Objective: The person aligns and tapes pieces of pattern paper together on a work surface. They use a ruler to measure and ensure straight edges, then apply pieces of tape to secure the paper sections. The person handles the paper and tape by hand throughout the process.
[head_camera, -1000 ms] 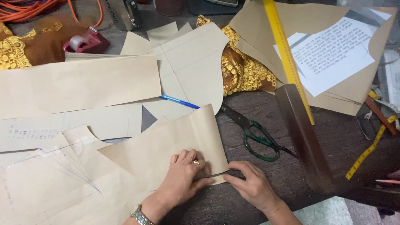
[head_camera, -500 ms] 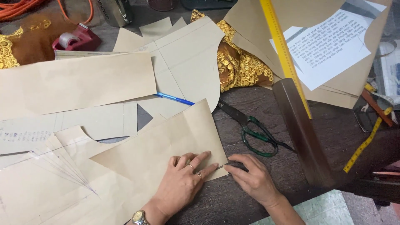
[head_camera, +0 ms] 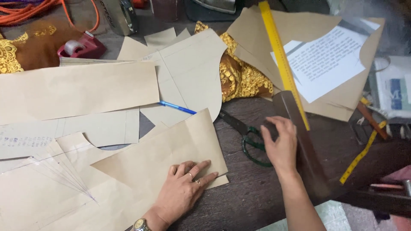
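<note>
Brown paper pattern piece lies on the dark table, left hand flat on it, fingers spread. Beside its right edge, the right hand, fingers loosely curled and holding nothing, hovers over green-handled scissors.

Pattern paper: plain tan-brown kraft with faint pencil lines, under the left hand at 6 o'clock.
Scissors: dark blades, green handles, beside the right hand just right of centre.
Ruler: bright yellow with dark markings, toward 1 o'clock.
Wooden strip: dark brown, glossy.
Fabric: brown ground with gold embroidered motifs, at 12 o'clock.
Pen: blue, at centre.
Tape dispenser: dark red, white roll, at 10 o'clock.
Cord: orange, at 11 o'clock.
Printed sheet: white, dark text lines.
Tape measure: yellow, at 3 o'clock.
Table: dark brown, possibly wood-grained.
</note>
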